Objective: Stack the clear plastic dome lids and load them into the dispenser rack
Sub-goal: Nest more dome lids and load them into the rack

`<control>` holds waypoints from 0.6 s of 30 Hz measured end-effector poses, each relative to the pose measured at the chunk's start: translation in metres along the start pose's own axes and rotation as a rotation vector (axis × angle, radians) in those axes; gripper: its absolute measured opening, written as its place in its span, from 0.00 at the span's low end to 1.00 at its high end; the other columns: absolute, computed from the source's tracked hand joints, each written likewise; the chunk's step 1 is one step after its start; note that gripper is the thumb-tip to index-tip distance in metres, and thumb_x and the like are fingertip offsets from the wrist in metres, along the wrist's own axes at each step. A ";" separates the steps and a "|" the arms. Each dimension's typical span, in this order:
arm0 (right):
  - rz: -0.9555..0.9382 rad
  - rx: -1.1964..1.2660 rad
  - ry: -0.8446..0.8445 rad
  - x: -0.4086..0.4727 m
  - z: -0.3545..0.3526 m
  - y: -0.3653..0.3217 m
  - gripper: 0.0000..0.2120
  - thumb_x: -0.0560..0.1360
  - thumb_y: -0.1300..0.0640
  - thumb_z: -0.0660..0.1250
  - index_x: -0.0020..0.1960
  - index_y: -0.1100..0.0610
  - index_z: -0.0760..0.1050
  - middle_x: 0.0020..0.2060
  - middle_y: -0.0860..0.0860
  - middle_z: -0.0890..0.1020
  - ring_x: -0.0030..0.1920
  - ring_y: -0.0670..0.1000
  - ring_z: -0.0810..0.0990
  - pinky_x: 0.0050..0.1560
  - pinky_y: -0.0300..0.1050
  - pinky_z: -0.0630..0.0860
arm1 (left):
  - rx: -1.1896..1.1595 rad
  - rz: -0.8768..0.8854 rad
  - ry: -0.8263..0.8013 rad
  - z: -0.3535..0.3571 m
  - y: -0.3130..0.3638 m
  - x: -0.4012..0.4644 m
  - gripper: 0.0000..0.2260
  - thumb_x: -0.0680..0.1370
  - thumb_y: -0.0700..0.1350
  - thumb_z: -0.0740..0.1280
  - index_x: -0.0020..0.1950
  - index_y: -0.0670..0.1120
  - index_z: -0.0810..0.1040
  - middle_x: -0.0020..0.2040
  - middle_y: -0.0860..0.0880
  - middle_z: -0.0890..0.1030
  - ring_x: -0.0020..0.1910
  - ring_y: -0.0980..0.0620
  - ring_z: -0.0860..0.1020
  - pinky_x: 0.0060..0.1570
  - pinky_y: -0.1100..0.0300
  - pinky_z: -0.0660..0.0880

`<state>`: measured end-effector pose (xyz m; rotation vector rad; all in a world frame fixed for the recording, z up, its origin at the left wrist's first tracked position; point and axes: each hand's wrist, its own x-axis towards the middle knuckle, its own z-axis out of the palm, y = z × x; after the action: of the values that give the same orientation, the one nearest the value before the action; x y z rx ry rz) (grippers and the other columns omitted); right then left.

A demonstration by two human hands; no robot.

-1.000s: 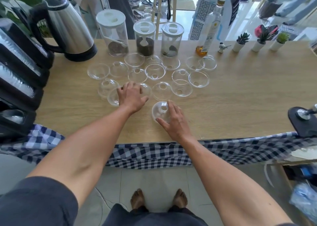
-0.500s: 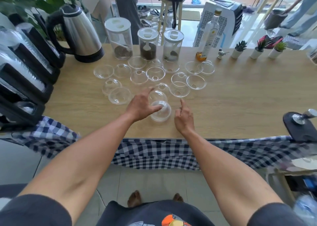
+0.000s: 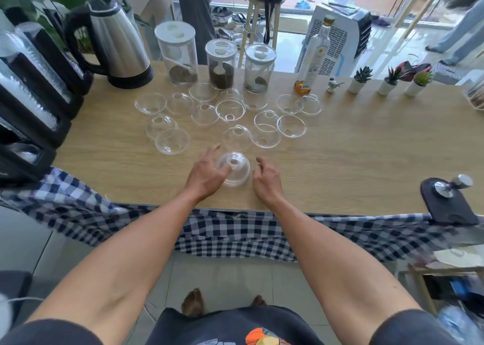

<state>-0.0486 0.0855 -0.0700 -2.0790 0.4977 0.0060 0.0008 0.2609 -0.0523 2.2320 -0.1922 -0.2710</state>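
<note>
— Where is the stack of lids [image 3: 234, 171] sitting as we are looking down?

— It is standing dome-up on the wooden counter [image 3: 353, 156], near the front edge, right between our two hands. Our left hand [image 3: 208, 173] is touching its left side, fingers curved round the wall and the thumb reaching toward the top; we are holding it there. Our right hand [image 3: 267, 178] is hovering just beside its right side, apart from it, fingers loosely curled and holding nothing.

— And the other lids?

— The loose lids [image 3: 230, 110] are lying scattered behind the stack, toward the back of the counter, some dome-up, some rim-up, several touching or overlapping. The nearest one [image 3: 236, 138] is sitting just beyond the stack.

— What are we seeing farther out?

— The black rack [image 3: 31, 104] is standing at the left end, with rows of clear lids showing in its slots. Beside it a steel kettle [image 3: 117, 43] is standing, then three clear jars [image 3: 220, 62] with white tops behind the lids, and a tall bottle [image 3: 313, 56]. Three small potted plants [image 3: 387, 79] are lining the far right. A checked cloth [image 3: 235, 234] is hanging over the front edge below our wrists.
</note>
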 end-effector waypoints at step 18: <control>0.154 0.400 -0.077 0.010 0.005 -0.022 0.12 0.78 0.63 0.67 0.60 0.58 0.82 0.53 0.52 0.86 0.56 0.52 0.84 0.60 0.51 0.82 | -0.782 -0.553 0.198 0.011 -0.006 0.005 0.11 0.78 0.30 0.66 0.57 0.37 0.83 0.43 0.44 0.84 0.37 0.51 0.79 0.47 0.52 0.80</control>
<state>-0.0307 0.0958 -0.0567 -1.6410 0.5606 0.0709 0.0031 0.2557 -0.0644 1.4727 0.5602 -0.3428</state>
